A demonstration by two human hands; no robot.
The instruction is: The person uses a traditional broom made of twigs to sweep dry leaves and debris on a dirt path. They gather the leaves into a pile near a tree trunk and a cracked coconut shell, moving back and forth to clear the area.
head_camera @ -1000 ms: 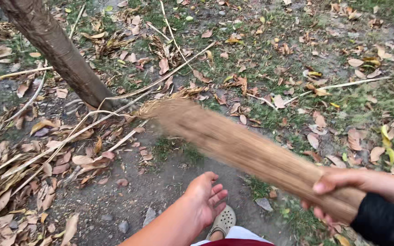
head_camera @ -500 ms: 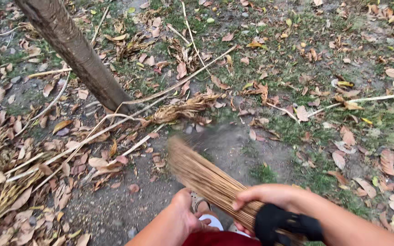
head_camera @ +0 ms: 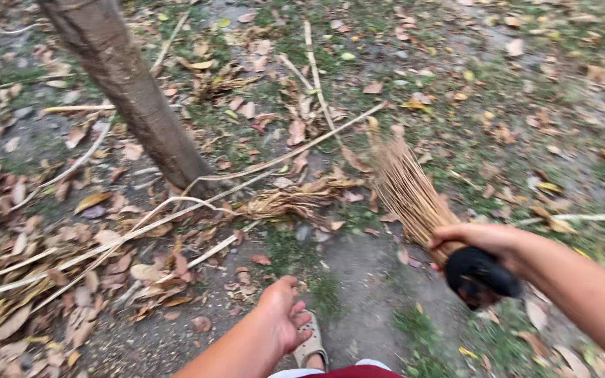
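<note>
Stands in a sandal (head_camera: 311, 346) on a strip of bare dirt (head_camera: 358, 273), largely free of leaves from the foot outward, so swept, by the look of it, along this short stretch only. Carries nothing in the left hand (head_camera: 285, 315): grip spread, fingers loose and apart, hanging above the dirt just ahead of the sandal, touching nothing. Holds the broom (head_camera: 404, 185) in the right hand (head_camera: 481, 241), grip pressed together around the bundle just above its black wrapped end (head_camera: 477, 276), bristles pointing away and fanned out over the far edge of the dirt strip; cannot tell whether the tips touch the ground. Just beyond the strip, a dry fibrous frond (head_camera: 295, 199) lying across the way, with long pale stalks (head_camera: 176, 217) running from it toward the left. Left of that, a thick litter of brown leaves (head_camera: 29, 266), unswept, piled and tangled with more stalks. Further off, a slanting tree trunk (head_camera: 131, 98) with leaves all round its foot. Farthest, thin grass (head_camera: 526, 105) dotted with scattered leaves right to the top edge. Judged from this: little done, most of the ground not yet swept.
</note>
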